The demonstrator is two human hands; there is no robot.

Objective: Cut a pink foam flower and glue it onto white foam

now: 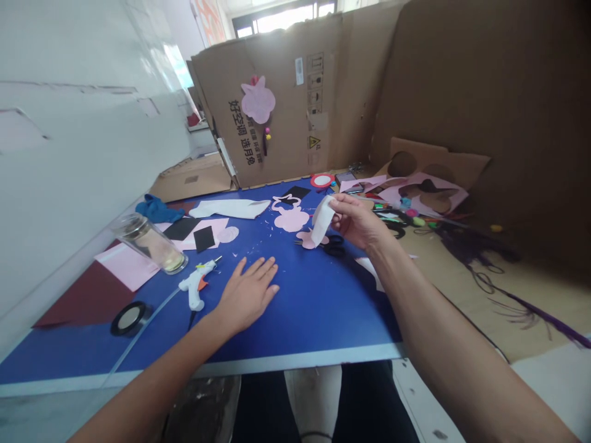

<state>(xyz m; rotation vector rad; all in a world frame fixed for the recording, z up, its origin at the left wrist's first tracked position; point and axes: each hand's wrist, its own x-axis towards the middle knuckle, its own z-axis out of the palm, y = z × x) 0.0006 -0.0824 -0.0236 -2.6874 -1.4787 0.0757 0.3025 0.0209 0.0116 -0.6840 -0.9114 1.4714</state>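
My left hand (247, 295) lies flat on the blue table (305, 307), fingers stretched out, holding nothing. Beside it on the left is a white glue gun (196, 286) with an orange trigger. A strip of white paper or cloth (323, 223), I cannot tell which, hangs from my right hand (353, 220), pinched between thumb and fingers. Under the strip's lower end are a small pink cutout (305, 239) and black-handled scissors (334, 245). Just behind lie a pink cloud-shaped cutout (292, 219) and a thin pink outline (279, 202).
A glass bottle (152, 243) lies tilted at the left, near a roll of black tape (128, 318) and pink sheets (127, 264). Cardboard (286, 111) walls off the back, with a pink cutout (258, 101) on it. Craft scraps and purple threads (466, 246) crowd the right.
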